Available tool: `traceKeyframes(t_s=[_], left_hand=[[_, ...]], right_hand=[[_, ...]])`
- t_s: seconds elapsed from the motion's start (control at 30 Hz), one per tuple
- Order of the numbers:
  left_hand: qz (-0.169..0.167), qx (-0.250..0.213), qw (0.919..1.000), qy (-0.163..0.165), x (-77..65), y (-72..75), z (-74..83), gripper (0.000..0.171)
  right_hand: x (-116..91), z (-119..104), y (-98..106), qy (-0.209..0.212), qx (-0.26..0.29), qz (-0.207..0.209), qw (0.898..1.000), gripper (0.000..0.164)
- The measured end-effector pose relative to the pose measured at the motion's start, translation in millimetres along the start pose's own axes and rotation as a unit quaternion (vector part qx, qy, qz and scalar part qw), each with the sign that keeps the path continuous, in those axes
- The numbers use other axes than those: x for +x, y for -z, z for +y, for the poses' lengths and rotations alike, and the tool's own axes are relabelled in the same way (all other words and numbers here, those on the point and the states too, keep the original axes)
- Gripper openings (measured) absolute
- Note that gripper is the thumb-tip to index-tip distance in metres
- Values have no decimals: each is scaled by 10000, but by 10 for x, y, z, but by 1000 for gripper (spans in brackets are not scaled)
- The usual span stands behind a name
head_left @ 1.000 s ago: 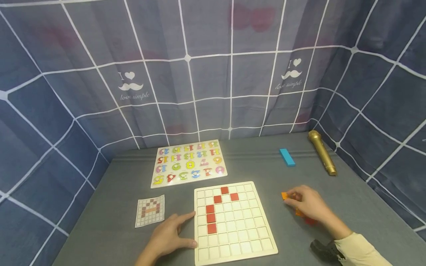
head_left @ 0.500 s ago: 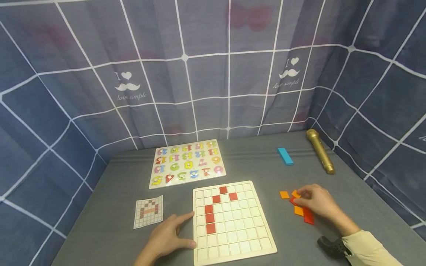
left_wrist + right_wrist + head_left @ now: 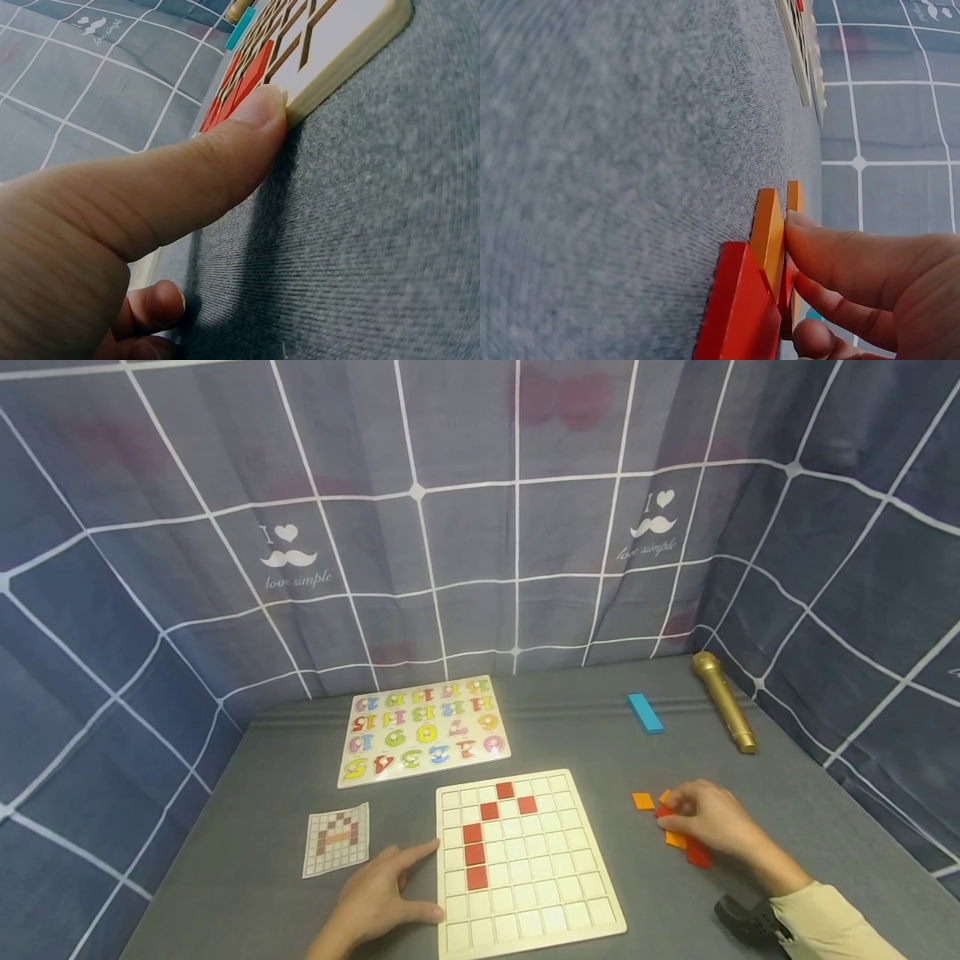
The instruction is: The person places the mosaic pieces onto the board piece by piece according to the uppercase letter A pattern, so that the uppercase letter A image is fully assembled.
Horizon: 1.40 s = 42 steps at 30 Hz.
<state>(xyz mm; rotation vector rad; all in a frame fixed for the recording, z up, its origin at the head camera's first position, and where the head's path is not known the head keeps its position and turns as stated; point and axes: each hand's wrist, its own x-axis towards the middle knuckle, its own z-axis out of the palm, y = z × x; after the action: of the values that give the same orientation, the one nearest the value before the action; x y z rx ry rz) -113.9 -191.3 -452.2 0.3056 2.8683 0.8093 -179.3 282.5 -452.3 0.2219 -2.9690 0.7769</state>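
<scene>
Six red tiles (image 3: 475, 853) in your board (image 3: 540, 881), orange tiles (image 3: 642, 801) to go I reckon. Left hand (image 3: 378, 893) fingers apart on its left edge; right hand (image 3: 712, 817) pinching? Can't tell.

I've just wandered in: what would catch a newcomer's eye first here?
Probably the pale grid board in the foreground, with six red squares in it and the left hand at its left edge. Next, the right hand at loose orange tiles and red tiles to the board's right. Behind, the colourful number board and, at the far right, a gold microphone-shaped object stand out.
</scene>
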Motion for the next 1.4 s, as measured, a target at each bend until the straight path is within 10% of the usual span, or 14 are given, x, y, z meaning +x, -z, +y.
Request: traceKeyframes(t_s=[0.93, 1.4], left_hand=[[69, 66, 9999, -45, 0, -16, -10, 90], [38, 13, 10000, -43, 0, -14, -12, 90]], right_hand=[[-15, -55, 40, -297, -320, -254, 9987, 38], [-37, -65, -6, -68, -365, 337, 9987, 29]])
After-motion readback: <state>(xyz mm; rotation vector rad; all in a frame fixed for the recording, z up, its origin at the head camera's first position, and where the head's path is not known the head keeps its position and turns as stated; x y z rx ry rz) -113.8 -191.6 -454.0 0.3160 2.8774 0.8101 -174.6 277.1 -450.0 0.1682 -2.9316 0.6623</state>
